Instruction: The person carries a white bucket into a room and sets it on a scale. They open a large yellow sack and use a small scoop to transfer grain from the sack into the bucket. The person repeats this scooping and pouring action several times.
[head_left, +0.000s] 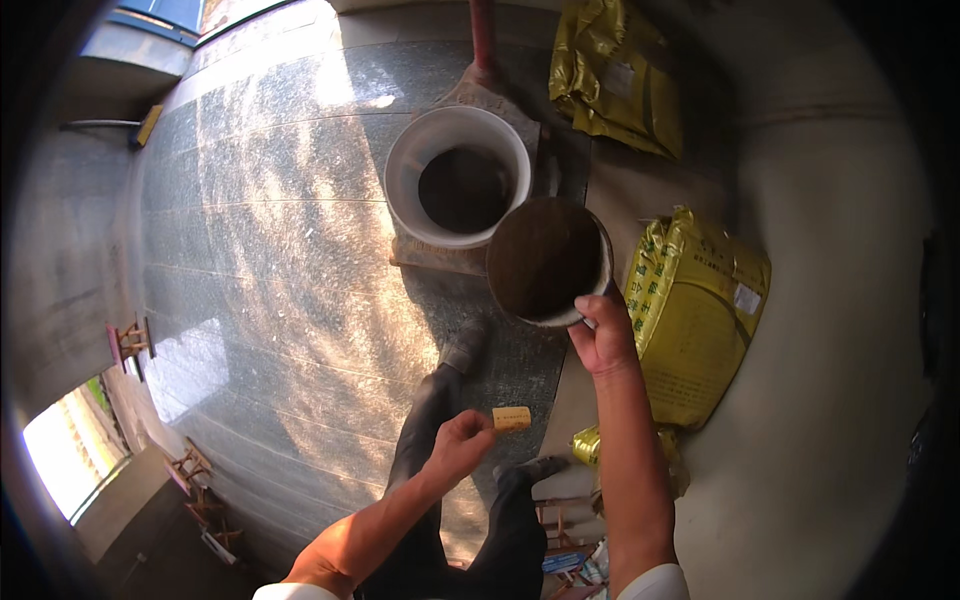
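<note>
My right hand (604, 334) grips the rim of a round bowl-like container (547, 259) filled with dark brown granular material. This container is beside the near right rim of a white plastic bucket (397, 169); whether they touch I cannot tell. Dark material lies at the bottom of the bucket, which stands on the metal plate of a platform scale (442, 256). Lower down, my left hand (461, 442) pinches a small yellowish paper tag (511, 418) that bears printing.
Yellow bags, one at the upper right (622, 82) and one at the right (697, 322), lie along the wall. A red post (484, 37) rises from the scale's far end. Small wooden stools (129, 341) stand at the left. My feet are on the dark tiled floor (277, 240).
</note>
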